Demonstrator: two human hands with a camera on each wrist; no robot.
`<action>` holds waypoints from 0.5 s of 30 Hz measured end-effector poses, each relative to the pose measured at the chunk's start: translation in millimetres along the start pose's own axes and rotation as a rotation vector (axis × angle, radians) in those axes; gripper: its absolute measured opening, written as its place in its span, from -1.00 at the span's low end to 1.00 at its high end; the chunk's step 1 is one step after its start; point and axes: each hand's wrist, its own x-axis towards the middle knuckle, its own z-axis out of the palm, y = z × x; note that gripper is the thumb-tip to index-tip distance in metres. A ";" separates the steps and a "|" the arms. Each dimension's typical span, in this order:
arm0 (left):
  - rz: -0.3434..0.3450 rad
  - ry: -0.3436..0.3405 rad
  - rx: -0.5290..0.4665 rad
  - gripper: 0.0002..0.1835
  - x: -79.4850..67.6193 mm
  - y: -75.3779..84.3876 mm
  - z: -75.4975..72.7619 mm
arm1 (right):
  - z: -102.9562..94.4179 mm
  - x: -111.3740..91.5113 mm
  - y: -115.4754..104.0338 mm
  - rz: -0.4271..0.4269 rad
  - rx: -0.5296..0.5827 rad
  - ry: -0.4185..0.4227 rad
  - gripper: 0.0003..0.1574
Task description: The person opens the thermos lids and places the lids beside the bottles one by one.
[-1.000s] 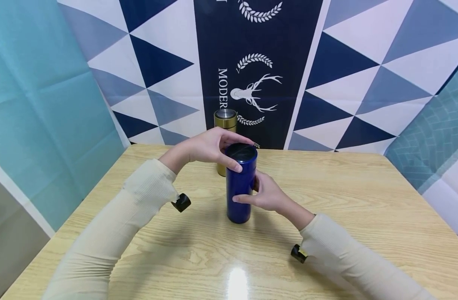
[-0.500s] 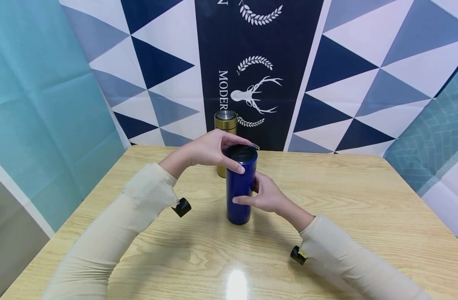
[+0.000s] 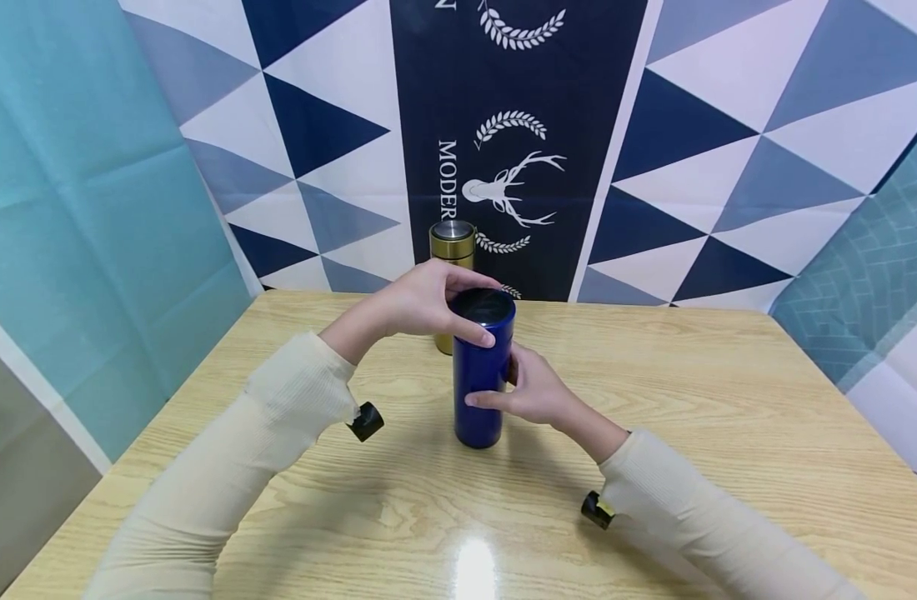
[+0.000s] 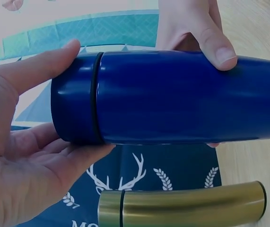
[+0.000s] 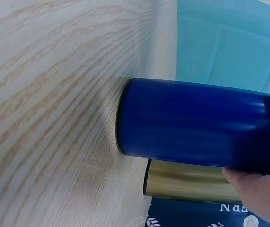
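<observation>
A glossy dark blue thermos flask (image 3: 477,375) stands upright on the wooden table, its lid (image 4: 75,99) set off by a thin black seam. My left hand (image 3: 424,300) grips that lid from the left, thumb on the near side and fingers round the back. Lower down, my right hand (image 3: 529,387) holds the flask's body, its thumb (image 4: 220,52) across the front. Most of the right fingers are hidden behind the flask. In the right wrist view, the flask's base (image 5: 123,116) meets the wood.
Behind the blue flask stands a gold flask (image 3: 453,243) with a silvery top, partly hidden by my left hand. The pale wooden table (image 3: 653,375) reaches back to a patterned backdrop (image 3: 518,183). A teal curtain (image 3: 91,208) hangs at the left.
My left thumb has slid slightly to the right across the front of the lid. The right hand and the blue flask keep their place.
</observation>
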 end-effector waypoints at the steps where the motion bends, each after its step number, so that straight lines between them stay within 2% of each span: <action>1: -0.003 0.006 0.006 -0.30 -0.4 0.9 0.2 | -0.1 0.1 -0.1 -0.002 0.000 0.000 -0.09; 15: -0.063 0.080 0.143 -0.28 -6.1 10.3 7.9 | 0.6 -0.6 -2.2 0.013 -0.019 0.017 -0.10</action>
